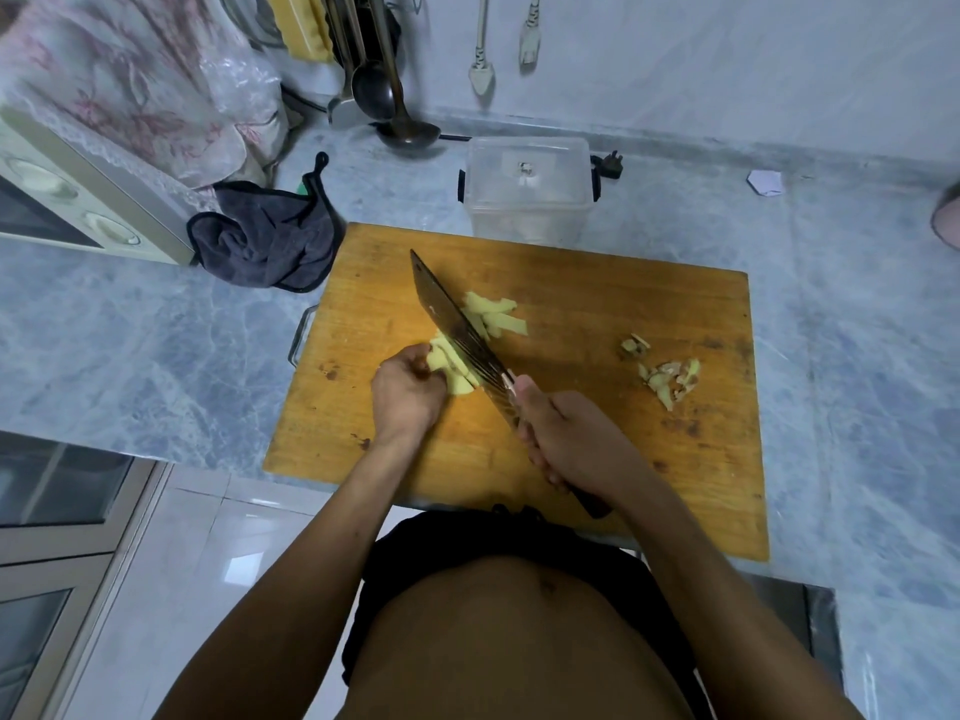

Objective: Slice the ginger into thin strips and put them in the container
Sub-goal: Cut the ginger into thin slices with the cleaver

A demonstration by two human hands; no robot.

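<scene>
Surface: blue-grey marbled countertop, running out on both sides of your hands and up to a pale wall beyond them. White tiled floor shows below your left forearm.

Wooden cutting board lies under both hands, stained and scored. Far left of your left hand: a cream oven with a floral cloth over it. Between oven and board, a crumpled dark towel.

Clear plastic container stands just past the board's far edge, beyond your right hand (contents hard to read through the plastic). Ladles hang at the wall behind it.

Your right hand is wrapped round the handle of the cleaver, blade angled away and leftward. Your left hand has curled fingers holding down the ginger, touching the blade's left face. Cut strips lie just right of the blade. Peel scraps sit well right of your right hand.
</scene>
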